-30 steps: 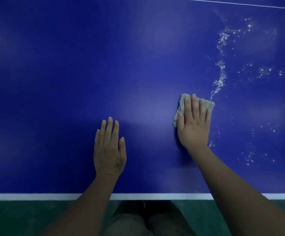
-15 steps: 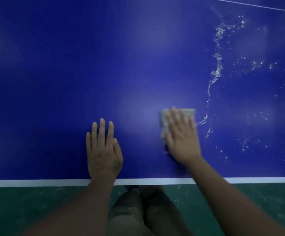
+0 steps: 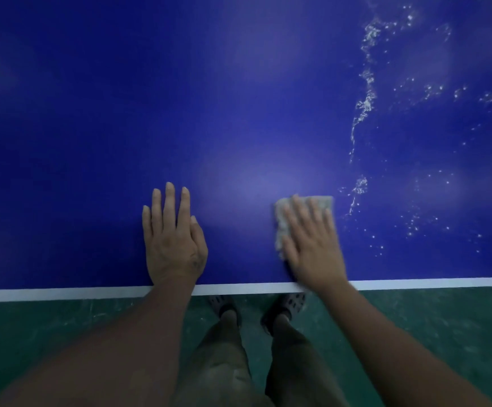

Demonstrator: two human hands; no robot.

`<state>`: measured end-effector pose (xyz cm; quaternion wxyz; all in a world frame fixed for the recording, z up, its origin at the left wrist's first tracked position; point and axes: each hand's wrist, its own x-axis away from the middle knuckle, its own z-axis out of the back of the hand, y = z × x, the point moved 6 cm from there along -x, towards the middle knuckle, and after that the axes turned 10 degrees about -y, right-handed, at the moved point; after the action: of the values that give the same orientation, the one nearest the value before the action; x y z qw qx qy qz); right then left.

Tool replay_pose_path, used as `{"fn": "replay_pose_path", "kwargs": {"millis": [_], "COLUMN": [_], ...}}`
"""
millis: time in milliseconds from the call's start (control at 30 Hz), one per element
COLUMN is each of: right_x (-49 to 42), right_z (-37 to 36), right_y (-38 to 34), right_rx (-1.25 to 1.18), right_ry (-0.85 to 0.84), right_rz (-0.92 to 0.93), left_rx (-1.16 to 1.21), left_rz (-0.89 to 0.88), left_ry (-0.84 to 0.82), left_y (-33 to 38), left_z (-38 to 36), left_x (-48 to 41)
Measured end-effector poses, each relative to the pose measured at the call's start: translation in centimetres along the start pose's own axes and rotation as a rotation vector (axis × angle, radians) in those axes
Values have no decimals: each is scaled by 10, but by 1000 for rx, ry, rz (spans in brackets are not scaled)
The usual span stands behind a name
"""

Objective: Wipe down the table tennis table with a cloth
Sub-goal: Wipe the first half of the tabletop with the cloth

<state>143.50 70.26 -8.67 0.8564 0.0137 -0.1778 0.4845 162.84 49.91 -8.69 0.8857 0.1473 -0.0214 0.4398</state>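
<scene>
The blue table tennis table (image 3: 238,98) fills the upper view, with a white line (image 3: 91,293) along its near edge. My right hand (image 3: 312,245) lies flat on a folded grey cloth (image 3: 325,202), pressing it onto the table close to that edge; most of the cloth is hidden under the palm. My left hand (image 3: 172,239) rests flat on the bare surface to the left, fingers together, holding nothing. A trail of white water droplets (image 3: 363,107) runs up the table just right of the cloth.
Scattered droplets (image 3: 430,92) spread over the right part of the table. Below the edge lies a green floor (image 3: 47,333), where my legs and perforated shoes (image 3: 288,304) stand close to the table.
My right hand has dragged the cloth toward me, from mid-table down to near the white edge line. My left hand stayed flat, and the view shifted back.
</scene>
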Motion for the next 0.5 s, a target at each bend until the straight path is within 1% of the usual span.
{"fn": "replay_pose_path", "kwargs": {"millis": [67, 100, 133, 167, 200, 267, 300, 333, 367, 400, 433, 500], "right_x": [-2, -4, -4, -4, -3, 11, 25, 36, 45, 53, 62, 76], "right_z": [8, 9, 8, 4, -2, -19, -26, -29, -29, -28, -27, -21], "right_y": [35, 35, 24, 7, -15, -55, -59, -55, -41, -18, 11, 69], "right_rx": [-72, -100, -110, -102, -85, -44, -23, 0, 16, 25, 27, -6], "right_ry": [10, 28, 44, 46, 40, 20, 8, -1, -6, -8, -15, -14], "right_rz": [-242, -346, -412, -419, -359, -116, 3, 84, 119, 107, 57, -127], "left_rx": [-4, -6, -6, -5, -1, 10, 12, 13, 9, 5, 9, 43], "left_rz": [-1, -3, -8, -11, -13, -24, -31, -33, -27, -18, -8, 18], "left_ry": [7, 14, 20, 29, 43, 66, 70, 69, 69, 68, 62, 52], "left_y": [0, 0, 1, 1, 0, 0, 2, 1, -1, 0, 4, 15], "left_z": [0, 0, 1, 2, 2, 2, 2, 2, 2, 3, 3, 4], "left_x": [0, 0, -1, 0, 1, 2, 3, 4, 3, 4, 5, 7]}}
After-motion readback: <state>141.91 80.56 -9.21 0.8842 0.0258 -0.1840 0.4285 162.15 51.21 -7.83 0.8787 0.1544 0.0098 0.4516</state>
